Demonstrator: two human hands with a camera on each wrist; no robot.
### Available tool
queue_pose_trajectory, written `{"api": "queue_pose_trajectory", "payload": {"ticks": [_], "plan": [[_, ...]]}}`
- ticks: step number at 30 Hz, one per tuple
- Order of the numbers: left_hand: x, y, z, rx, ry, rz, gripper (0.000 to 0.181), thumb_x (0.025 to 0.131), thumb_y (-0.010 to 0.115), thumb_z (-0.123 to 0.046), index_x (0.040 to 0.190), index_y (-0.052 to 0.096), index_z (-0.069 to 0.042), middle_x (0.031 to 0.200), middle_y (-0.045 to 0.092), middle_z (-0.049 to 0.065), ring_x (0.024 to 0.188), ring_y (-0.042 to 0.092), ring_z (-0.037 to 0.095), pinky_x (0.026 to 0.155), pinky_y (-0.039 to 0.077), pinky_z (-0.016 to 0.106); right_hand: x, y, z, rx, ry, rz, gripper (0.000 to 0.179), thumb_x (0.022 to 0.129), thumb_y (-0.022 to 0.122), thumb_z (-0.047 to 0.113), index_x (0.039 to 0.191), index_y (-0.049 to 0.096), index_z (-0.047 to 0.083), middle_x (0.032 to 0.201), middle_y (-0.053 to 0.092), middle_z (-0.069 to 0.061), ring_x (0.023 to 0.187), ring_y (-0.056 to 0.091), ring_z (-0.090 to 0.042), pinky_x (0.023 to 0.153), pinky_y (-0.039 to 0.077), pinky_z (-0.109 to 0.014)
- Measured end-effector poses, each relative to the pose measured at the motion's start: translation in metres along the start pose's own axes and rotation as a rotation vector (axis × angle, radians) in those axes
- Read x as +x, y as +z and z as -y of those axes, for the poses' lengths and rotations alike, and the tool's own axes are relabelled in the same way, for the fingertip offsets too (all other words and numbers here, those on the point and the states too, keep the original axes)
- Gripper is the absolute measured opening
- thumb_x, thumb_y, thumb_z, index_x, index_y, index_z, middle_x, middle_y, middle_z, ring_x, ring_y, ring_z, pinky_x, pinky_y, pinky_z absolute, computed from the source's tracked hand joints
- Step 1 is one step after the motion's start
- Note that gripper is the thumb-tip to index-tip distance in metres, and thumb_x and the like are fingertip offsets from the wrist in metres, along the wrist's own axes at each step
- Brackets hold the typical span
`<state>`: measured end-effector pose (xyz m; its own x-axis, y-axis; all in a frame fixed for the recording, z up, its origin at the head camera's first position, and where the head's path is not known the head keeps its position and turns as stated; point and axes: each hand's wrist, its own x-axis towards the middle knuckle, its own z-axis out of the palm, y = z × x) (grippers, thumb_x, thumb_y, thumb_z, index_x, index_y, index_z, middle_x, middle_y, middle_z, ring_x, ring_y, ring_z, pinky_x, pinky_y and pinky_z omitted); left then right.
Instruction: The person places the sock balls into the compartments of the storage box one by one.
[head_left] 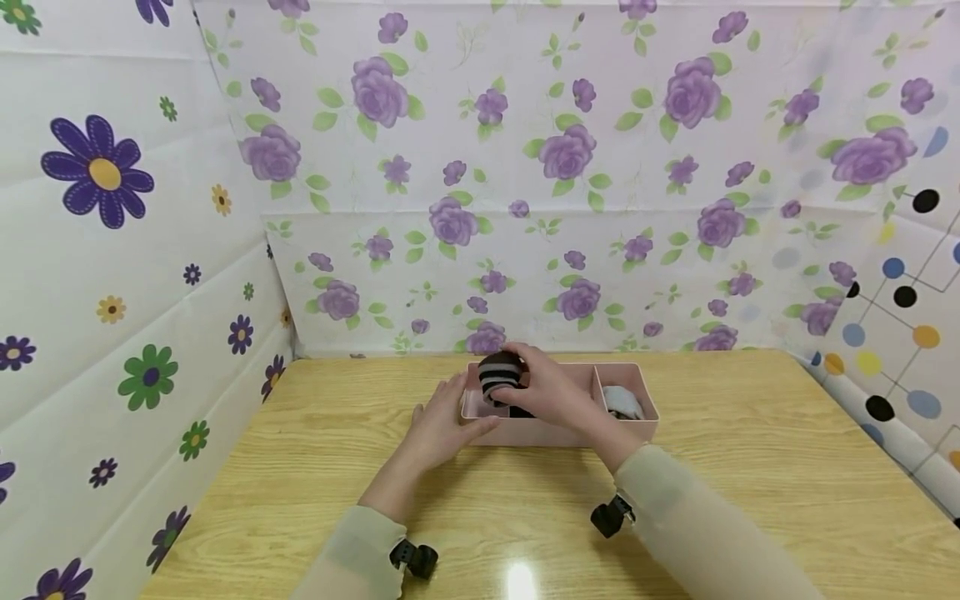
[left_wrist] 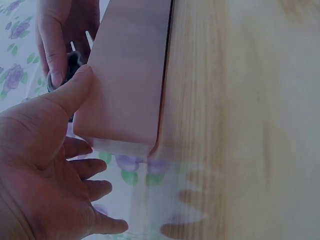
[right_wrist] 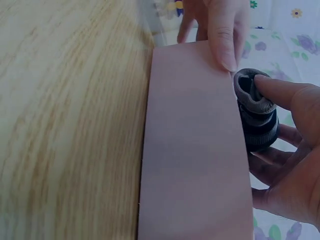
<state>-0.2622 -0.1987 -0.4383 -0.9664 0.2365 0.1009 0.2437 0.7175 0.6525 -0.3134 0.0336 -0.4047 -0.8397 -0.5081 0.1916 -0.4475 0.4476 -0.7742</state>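
A pink divided storage box [head_left: 558,432] stands on the table. My right hand [head_left: 553,393] pinches a rolled sock [head_left: 498,377], striped black and grey, at the box's left part. In the right wrist view the thumb presses the open cuff of the sock [right_wrist: 260,125] while the fingers support its other side. My left hand [head_left: 441,427] is at the box's left end. The left wrist view shows that hand's thumb touching the rim near the corner, its other fingers spread past the end wall. A black item [head_left: 519,412] lies in the box, partly hidden by the right hand.
A light grey cloth item [head_left: 622,402] lies in the box's right compartment, beyond a divider [head_left: 598,390]. The wooden table [head_left: 337,492] reaches back to a flower-printed sheet [head_left: 525,275]. More printed sheets hang at the left and right.
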Motion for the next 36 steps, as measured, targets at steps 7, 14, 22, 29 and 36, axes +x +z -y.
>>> {"api": "queue_pose_trajectory", "payload": {"ticks": [7, 14, 22, 29, 36], "plan": [[0.000, -0.001, 0.000, -0.018, 0.016, 0.001, 0.099, 0.103, 0.075, -0.058, 0.178, 0.024, -0.015, 0.180, 0.025, 0.020, 0.166, 0.014, 0.049, 0.121, 0.010, 0.086, 0.002, 0.007, -0.001, -0.025, 0.001, 0.000, 0.078, 0.106, 0.080, 0.023, 0.169, 0.039, 0.002, 0.149, 0.057, -0.018, 0.123, 0.065, -0.032, 0.098, 0.060, -0.048], [0.000, -0.001, 0.001, -0.018, 0.019, 0.001, 0.097, 0.103, 0.075, -0.056, 0.177, 0.026, -0.017, 0.179, 0.026, 0.021, 0.166, 0.015, 0.049, 0.121, 0.011, 0.086, 0.004, 0.011, -0.001, -0.078, -0.022, 0.018, 0.079, 0.105, 0.081, 0.024, 0.170, 0.040, 0.007, 0.154, 0.056, -0.018, 0.127, 0.064, -0.032, 0.102, 0.058, -0.049], [0.000, 0.000, -0.003, -0.015, -0.001, 0.003, 0.099, 0.103, 0.076, -0.055, 0.177, 0.026, -0.011, 0.180, 0.026, 0.021, 0.166, 0.016, 0.048, 0.122, 0.011, 0.084, 0.004, 0.013, -0.002, -0.118, -0.036, 0.019, 0.077, 0.103, 0.083, 0.018, 0.169, 0.045, 0.010, 0.163, 0.052, -0.020, 0.139, 0.058, -0.037, 0.107, 0.055, -0.055], [0.001, 0.001, -0.002, -0.005, -0.007, 0.002, 0.101, 0.103, 0.076, -0.055, 0.177, 0.026, -0.009, 0.180, 0.024, 0.020, 0.167, 0.015, 0.047, 0.123, 0.012, 0.084, -0.003, 0.009, -0.002, -0.059, 0.019, 0.027, 0.075, 0.105, 0.081, 0.020, 0.170, 0.045, 0.013, 0.168, 0.047, -0.017, 0.150, 0.050, -0.042, 0.114, 0.051, -0.059], [0.001, -0.003, 0.001, 0.017, -0.017, 0.006, 0.103, 0.103, 0.074, -0.058, 0.177, 0.022, -0.009, 0.181, 0.021, 0.020, 0.167, 0.013, 0.045, 0.125, 0.011, 0.082, -0.010, 0.004, -0.004, -0.140, 0.018, 0.003, 0.074, 0.108, 0.077, 0.028, 0.171, 0.042, 0.013, 0.171, 0.041, -0.019, 0.154, 0.046, -0.043, 0.117, 0.047, -0.062]]}}
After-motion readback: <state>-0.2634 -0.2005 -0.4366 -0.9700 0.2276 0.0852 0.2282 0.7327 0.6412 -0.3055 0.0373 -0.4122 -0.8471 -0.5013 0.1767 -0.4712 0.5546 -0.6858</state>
